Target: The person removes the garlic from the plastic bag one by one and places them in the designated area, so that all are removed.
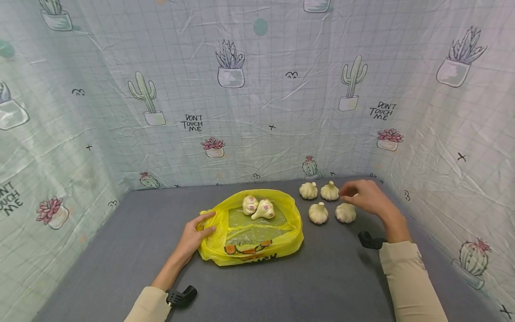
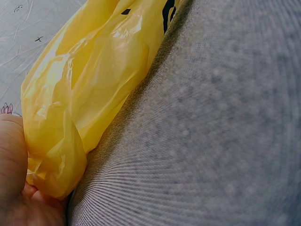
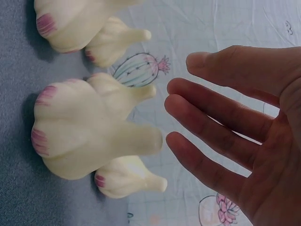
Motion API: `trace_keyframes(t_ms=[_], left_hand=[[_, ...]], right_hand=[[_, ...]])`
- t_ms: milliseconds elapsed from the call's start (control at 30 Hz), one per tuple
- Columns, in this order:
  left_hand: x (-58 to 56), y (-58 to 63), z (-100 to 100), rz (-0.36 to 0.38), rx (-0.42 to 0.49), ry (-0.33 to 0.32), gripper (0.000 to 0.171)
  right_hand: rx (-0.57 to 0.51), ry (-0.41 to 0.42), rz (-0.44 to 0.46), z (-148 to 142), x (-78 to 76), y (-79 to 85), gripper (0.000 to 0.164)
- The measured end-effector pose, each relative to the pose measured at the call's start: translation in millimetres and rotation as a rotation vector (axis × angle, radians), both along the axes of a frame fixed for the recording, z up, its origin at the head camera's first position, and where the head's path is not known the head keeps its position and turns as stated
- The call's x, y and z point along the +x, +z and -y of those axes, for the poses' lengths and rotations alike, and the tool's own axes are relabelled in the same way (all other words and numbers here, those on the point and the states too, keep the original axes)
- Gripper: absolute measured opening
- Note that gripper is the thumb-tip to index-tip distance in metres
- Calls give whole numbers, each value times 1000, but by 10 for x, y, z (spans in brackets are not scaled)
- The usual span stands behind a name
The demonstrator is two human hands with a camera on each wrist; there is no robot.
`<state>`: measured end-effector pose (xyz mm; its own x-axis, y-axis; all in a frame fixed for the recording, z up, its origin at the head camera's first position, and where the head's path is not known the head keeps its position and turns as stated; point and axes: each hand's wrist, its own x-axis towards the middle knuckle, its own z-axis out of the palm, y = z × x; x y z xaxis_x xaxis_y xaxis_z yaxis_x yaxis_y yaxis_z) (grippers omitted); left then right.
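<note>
Care seemed best: picking up or setting down, the right hand (image 1: pixel 368 197) needed a vertical path clear of neighbouring bulbs (image 3: pixel 70 28), while the left hand (image 1: pixel 193 236), gripping the yellow bag (image 1: pixel 295 219) by its left edge, could steady it. The right fingers (image 3: pixel 211 126) were spread and empty, tips near the neck of the closest garlic bulb (image 3: pixel 84 132), apparently not touching; it stood on the counter (image 1: pixel 306 286).

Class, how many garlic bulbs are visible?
7: two bulbs in the yellow bag; five to its right: two nearer, three farther, one behind the right hand in the head view. More may be hidden.
</note>
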<state>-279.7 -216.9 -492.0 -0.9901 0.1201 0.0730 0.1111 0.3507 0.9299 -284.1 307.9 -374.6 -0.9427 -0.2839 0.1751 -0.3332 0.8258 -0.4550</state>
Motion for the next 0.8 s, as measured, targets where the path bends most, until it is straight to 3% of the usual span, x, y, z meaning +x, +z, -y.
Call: trace_keyframes(t_ms=[800], left_hand=[[26, 32, -5, 2, 23, -3, 53]], right_hand=[[-17, 70, -47, 253, 16, 66, 15]])
